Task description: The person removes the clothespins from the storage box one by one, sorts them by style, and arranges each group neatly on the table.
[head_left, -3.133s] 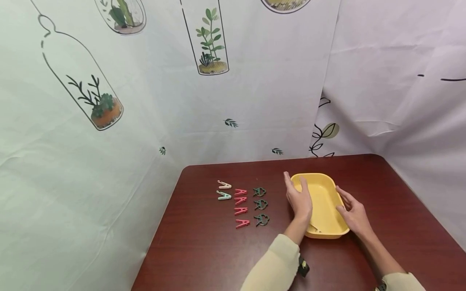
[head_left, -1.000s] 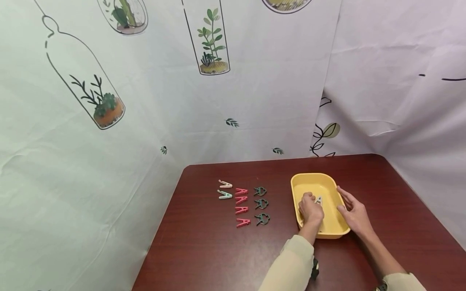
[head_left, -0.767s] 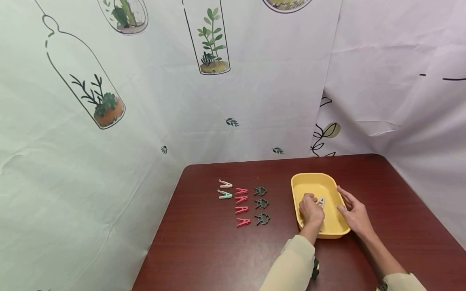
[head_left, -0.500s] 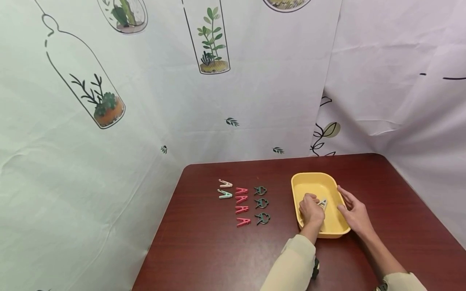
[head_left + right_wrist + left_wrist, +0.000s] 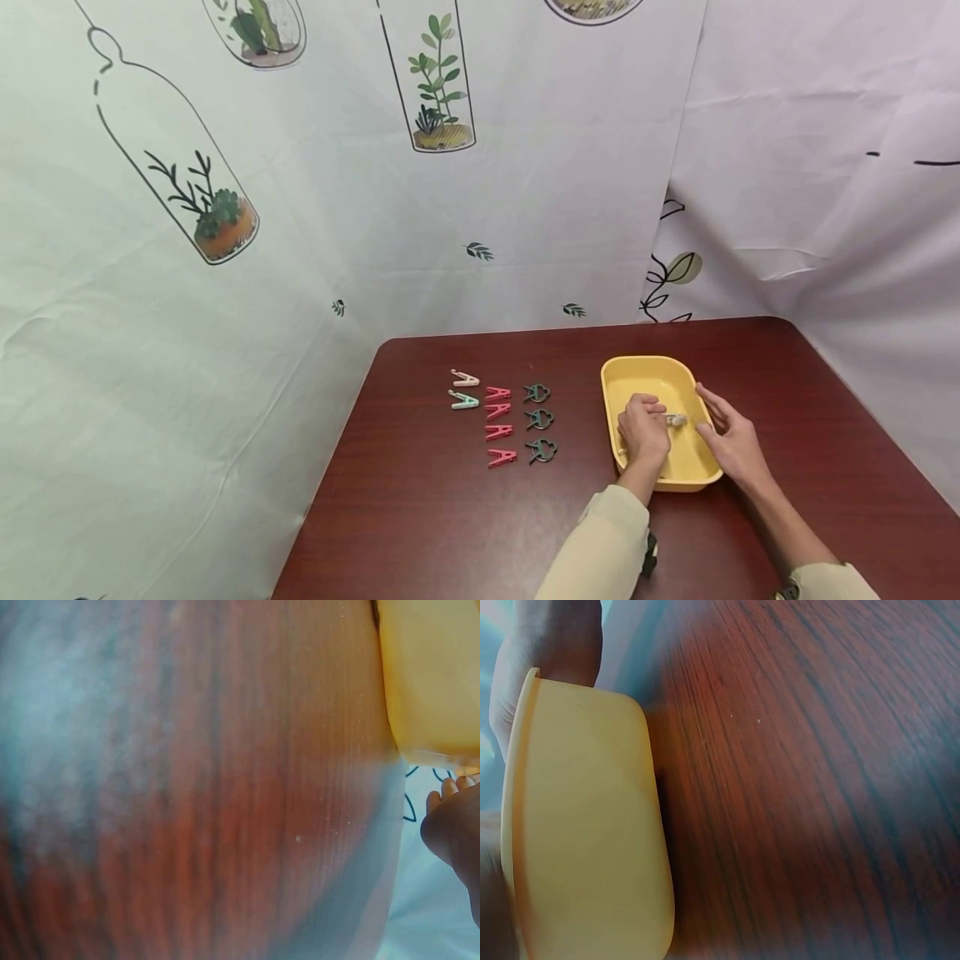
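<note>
A yellow plastic tray (image 5: 660,367) stands on the right part of the table. My left hand (image 5: 643,429) reaches down inside it with the fingers curled, gripping a small pale clothespin (image 5: 677,420) that pokes out to the right of the fingers. The rest of the clothespin is hidden by the hand. My right hand (image 5: 733,440) rests on the tray's right rim, its fingers fairly straight along the side and the thumb tip over the edge. The left wrist view shows the tray's outer wall (image 5: 592,810) close up.
Left of the tray, laid out in columns, are a cream clothespin (image 5: 466,379), a mint clothespin (image 5: 463,401), several red clothespins (image 5: 498,411) and 3 dark green ring-shaped clips (image 5: 539,418). The brown table (image 5: 420,517) meets a printed cloth backdrop (image 5: 525,192) behind.
Since 3.1 s ago, my left hand has moved from the tray's left rim down into the tray. Over the last second, the pale clothespin has turned by its fingers. My right hand stays put.
</note>
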Available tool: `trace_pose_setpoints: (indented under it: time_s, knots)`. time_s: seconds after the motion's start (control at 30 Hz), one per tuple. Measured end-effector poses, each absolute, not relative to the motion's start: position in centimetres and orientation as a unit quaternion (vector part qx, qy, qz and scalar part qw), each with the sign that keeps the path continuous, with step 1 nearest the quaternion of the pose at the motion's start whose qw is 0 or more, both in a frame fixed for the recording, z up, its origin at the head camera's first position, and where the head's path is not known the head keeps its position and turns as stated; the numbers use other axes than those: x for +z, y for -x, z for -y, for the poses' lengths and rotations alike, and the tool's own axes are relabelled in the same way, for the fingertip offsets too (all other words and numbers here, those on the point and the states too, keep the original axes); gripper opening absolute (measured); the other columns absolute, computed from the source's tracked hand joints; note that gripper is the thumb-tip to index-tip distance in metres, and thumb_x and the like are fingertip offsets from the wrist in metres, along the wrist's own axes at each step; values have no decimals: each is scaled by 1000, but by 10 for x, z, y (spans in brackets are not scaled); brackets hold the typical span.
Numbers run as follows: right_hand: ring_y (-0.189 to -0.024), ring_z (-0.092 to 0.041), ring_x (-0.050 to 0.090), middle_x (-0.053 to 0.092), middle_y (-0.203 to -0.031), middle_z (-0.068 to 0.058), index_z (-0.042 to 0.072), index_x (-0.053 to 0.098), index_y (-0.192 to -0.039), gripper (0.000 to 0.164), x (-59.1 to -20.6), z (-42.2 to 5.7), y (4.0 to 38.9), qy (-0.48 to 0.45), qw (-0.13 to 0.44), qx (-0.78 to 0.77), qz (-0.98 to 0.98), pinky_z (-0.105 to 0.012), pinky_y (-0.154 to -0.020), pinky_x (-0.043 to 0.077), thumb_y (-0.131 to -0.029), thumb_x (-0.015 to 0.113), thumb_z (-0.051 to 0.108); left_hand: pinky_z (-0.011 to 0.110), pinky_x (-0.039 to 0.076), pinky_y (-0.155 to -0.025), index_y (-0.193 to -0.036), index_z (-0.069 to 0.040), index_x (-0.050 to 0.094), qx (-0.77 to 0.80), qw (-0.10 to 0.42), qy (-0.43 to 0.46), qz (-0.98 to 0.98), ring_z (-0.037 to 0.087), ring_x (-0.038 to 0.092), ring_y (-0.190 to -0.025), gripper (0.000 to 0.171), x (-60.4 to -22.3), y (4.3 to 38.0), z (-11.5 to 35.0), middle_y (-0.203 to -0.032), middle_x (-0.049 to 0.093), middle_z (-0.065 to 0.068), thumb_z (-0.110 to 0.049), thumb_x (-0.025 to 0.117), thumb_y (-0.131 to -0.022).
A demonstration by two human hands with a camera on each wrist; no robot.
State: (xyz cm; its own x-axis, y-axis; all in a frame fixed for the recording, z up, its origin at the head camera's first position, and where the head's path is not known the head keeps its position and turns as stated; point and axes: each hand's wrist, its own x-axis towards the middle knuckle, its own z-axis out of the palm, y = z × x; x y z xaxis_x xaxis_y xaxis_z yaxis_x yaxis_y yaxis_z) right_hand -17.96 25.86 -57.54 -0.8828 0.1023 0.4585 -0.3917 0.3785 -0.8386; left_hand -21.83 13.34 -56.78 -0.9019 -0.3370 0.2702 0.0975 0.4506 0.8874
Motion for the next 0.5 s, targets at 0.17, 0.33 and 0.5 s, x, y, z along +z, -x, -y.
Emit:
trace_pose_setpoints:
  time_s: [0.17,0.33,0.5]
  knots:
    - [-125,18,47,49,-152,-29,-11,49,-151,58,-574,-258,180,-87,221,549,802,-3,-95,41,-95,62,-16,29,56,-79,-95,-15,78,-541,225,-50,809,-1,67,-76,28,-563,218,-130,-76,73,-19,5,87,-78]
    - [-126,18,48,50,-152,-28,-13,49,-150,57,-574,-258,181,-94,224,550,799,-3,-96,41,-94,62,-17,23,57,-75,-96,-12,77,-583,224,-38,780,-6,65,-71,28,-555,215,-127,-78,75,-15,5,90,-77]
    - [-126,17,49,51,-152,-24,-14,50,-148,57,-576,-259,182,-96,229,555,794,-4,-95,42,-93,63,-19,14,55,-68,-99,-8,76,-619,215,-7,755,-7,66,-70,29,-548,216,-124,-79,75,-12,7,89,-78]
